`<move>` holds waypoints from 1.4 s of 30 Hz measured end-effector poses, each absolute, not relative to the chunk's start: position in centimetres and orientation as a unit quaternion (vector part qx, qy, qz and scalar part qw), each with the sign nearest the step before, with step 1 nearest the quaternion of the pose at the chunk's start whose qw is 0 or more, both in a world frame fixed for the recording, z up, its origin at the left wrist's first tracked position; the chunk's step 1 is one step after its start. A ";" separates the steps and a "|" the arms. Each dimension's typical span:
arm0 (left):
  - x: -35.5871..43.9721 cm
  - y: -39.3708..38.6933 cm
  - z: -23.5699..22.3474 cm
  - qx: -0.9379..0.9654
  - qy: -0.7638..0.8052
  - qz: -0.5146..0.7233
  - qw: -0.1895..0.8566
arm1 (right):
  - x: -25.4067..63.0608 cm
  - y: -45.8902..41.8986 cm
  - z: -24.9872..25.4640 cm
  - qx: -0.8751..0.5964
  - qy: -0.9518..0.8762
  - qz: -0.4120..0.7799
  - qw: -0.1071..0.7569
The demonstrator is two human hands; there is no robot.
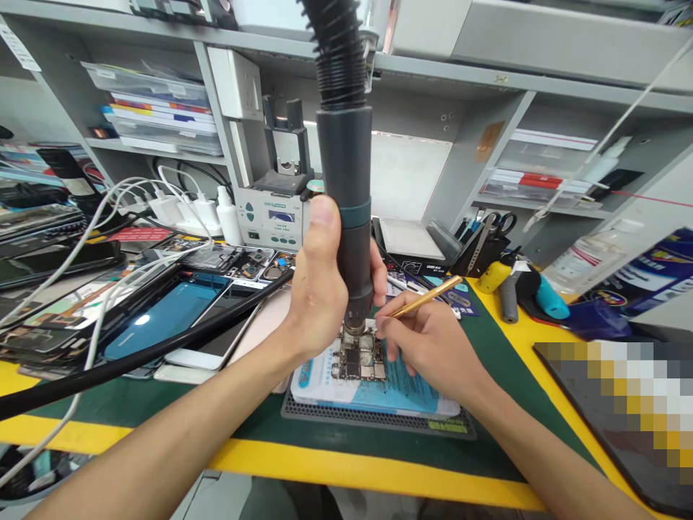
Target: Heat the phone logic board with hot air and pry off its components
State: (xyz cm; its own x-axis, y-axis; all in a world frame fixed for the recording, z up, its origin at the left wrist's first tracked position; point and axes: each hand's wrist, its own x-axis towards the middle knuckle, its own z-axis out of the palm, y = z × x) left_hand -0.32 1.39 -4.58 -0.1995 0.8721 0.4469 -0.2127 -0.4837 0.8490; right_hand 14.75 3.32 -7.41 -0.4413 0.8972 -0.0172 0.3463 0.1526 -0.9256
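My left hand [322, 289] wraps round the dark grey handle of a hot air gun [345, 159], thumb up along its side. The gun is upright, its metal nozzle pointing down just over a phone circuit board [354, 357]. Between the fingers of my right hand [422, 332] is a thin golden tool [425, 297], like a pen or tweezers, slanting up to the right. Its tip is hidden behind the fingers, near the board's upper right edge. The board lies on a blue and white packet [416, 390], which rests on a dark perforated mat [379, 426].
Opened phones [167, 318] and parts crowd the left side, crossed by a black hose [146, 350] and white cables [92, 347]. A control unit [273, 217] stands behind. At right are a yellow bottle [495, 273], a clear bottle [593, 253] and a dark tablet-like slab [590, 412].
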 end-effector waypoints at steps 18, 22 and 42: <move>-0.3 0.7 -4.8 0.495 0.317 0.698 0.409 | 14.6 3.3 -7.5 -0.433 -0.712 0.481 0.271; -0.2 0.3 -4.9 0.488 0.295 0.705 0.422 | 14.5 3.2 -7.4 -0.441 -0.710 0.477 0.274; -0.8 0.2 -4.3 0.478 0.317 0.693 0.437 | 14.6 3.1 -7.3 -0.439 -0.705 0.488 0.267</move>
